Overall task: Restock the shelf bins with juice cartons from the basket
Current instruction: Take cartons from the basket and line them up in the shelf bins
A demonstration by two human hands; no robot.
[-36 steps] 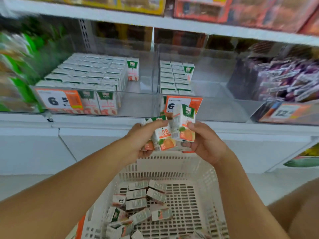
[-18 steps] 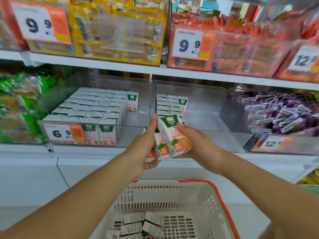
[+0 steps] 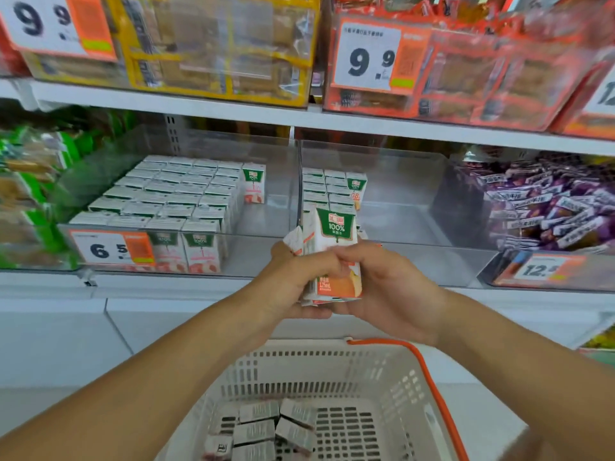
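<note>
Shelf (image 3: 233, 119) above and behind the grip, carrying 2 clear bins. The left bin (image 3: 253, 251), up and to the left of the grip, is nearly full of juice cartons. The right bin (image 3: 416, 234), directly beyond the grip, holds only a short block of cartons against its left wall; most of its floor lies open to the right. Its clear front lip stands just past the knuckles and must be cleared on entry. Basket (image 3: 332, 364) below the grip, with loose cartons (image 3: 263, 427) on its floor.

Left hand (image 3: 293, 281) and right hand (image 3: 392, 291) are closed together around a small bundle of held cartons (image 3: 336, 234), probably 2 or 3; blur and overlap hide the count. The bundle stands upright, tops above the fingers.

Handling: light, stiff-walled paperboard, smooth enough to slide carton against carton. Squeeze the broad faces, not the folded tops, and lower the bundle beside the existing rows.
</note>
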